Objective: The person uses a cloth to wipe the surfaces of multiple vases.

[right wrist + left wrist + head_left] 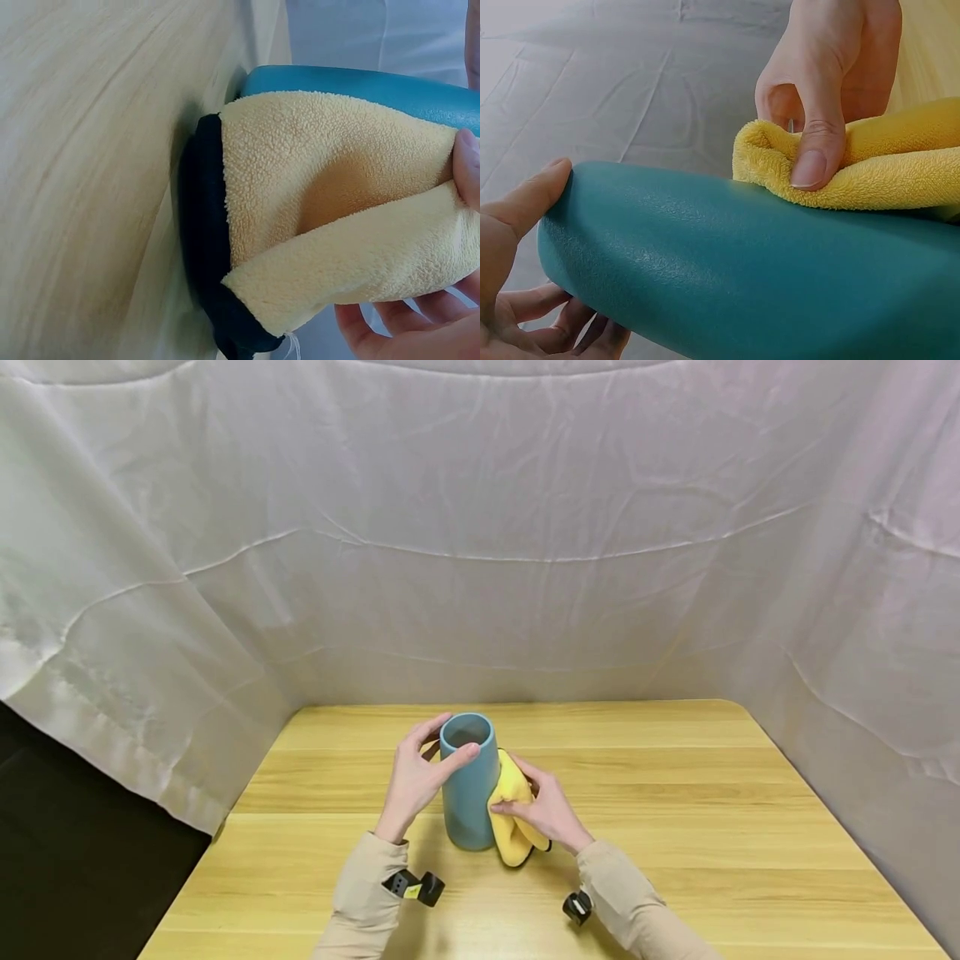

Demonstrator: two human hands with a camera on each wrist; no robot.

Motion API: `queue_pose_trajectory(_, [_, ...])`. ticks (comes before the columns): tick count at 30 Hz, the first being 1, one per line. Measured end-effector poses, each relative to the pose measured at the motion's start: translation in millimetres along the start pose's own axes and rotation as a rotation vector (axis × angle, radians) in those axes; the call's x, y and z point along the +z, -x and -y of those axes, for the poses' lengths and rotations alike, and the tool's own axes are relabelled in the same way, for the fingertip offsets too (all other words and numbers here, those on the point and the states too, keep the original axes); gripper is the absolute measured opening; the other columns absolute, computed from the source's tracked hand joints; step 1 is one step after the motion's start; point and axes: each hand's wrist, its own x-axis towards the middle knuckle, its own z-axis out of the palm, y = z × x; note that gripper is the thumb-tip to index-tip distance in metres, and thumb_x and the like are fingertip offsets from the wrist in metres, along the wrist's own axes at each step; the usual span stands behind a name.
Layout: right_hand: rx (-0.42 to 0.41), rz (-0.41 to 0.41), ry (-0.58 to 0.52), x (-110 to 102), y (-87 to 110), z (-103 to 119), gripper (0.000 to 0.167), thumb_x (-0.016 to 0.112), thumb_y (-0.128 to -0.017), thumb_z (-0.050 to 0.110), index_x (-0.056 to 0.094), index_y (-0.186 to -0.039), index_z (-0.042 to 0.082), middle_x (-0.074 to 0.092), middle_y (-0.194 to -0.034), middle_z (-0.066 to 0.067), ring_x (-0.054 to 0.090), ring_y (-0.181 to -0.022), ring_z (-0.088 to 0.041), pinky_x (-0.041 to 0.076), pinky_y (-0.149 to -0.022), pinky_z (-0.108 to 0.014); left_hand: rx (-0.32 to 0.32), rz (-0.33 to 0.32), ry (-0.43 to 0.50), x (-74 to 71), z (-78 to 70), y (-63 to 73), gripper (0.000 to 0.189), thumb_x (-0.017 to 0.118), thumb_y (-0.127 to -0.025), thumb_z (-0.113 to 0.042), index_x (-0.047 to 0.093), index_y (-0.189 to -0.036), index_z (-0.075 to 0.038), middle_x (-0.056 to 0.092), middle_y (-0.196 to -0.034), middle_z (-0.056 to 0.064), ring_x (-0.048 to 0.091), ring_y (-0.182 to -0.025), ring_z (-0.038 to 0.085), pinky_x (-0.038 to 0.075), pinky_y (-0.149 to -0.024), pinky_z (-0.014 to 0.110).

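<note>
Blue vase (470,802) upright on the worktop (675,860), a yellow cloth (510,839) against its side.
The left hand (415,774) grips the vase's upper end, fingers around it; the right hand (551,812) pinches the cloth between its fingers at the vase's right flank.

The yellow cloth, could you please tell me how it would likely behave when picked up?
The yellow cloth is probably floppy, since it bends into soft folds in the right hand. Its surface looks fuzzy, so it is unlikely to feel slippery.
</note>
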Motion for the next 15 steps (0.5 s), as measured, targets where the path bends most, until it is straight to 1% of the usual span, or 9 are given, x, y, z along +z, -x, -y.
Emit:
queue_pose_trajectory(3, [-0.003, -0.013, 0.001, 0, 0.7, 1, 0.078, 0.085, -0.081, 0.014, 0.047, -0.149, 0.004, 0.064, -0.136, -0.021, 0.067, -0.110, -0.028, 0.056, -0.086, -0.021, 0.003, 0.002, -0.006, -0.1, -0.3, 0.1, 0.060, 0.084, -0.081, -0.019, 0.061, -0.136, -0.007, 0.060, -0.134, 0.013, 0.057, -0.123, 0.030, 0.047, -0.112, 0.051])
queue_pose_trajectory(8, [0.014, -0.026, -0.003, 1, -1.5, 8, 0.077, 0.085, -0.081, 0.015, 0.048, -0.149, 0.007, 0.066, -0.132, -0.019, 0.068, -0.105, -0.022, 0.056, -0.085, -0.020, -0.004, 0.003, -0.009, -0.5, -0.6, 0.5, 0.060, 0.085, -0.081, -0.020, 0.062, -0.135, -0.009, 0.060, -0.134, 0.013, 0.057, -0.123, 0.029, 0.046, -0.113, 0.052])
queue_pose_trajectory(12, [0.006, -0.039, -0.004, -2, -5.5, 19, 0.078, 0.085, -0.081, 0.015, 0.048, -0.149, 0.008, 0.068, -0.128, -0.018, 0.067, -0.101, -0.018, 0.056, -0.084, -0.021, -0.010, 0.003, -0.008, -0.8, -0.4, 0.3, 0.060, 0.085, -0.080, -0.020, 0.062, -0.135, -0.009, 0.061, -0.133, 0.012, 0.056, -0.122, 0.029, 0.046, -0.113, 0.052])
queue_pose_trajectory(15, [-0.016, -0.048, 0.002, -4, -9.4, 30, 0.077, 0.085, -0.081, 0.015, 0.049, -0.149, 0.008, 0.069, -0.126, -0.018, 0.066, -0.098, -0.017, 0.056, -0.082, -0.022, -0.009, 0.003, -0.008, -1.1, 0.2, -0.3, 0.060, 0.085, -0.080, -0.020, 0.062, -0.134, -0.009, 0.061, -0.133, 0.013, 0.056, -0.122, 0.029, 0.046, -0.113, 0.053])
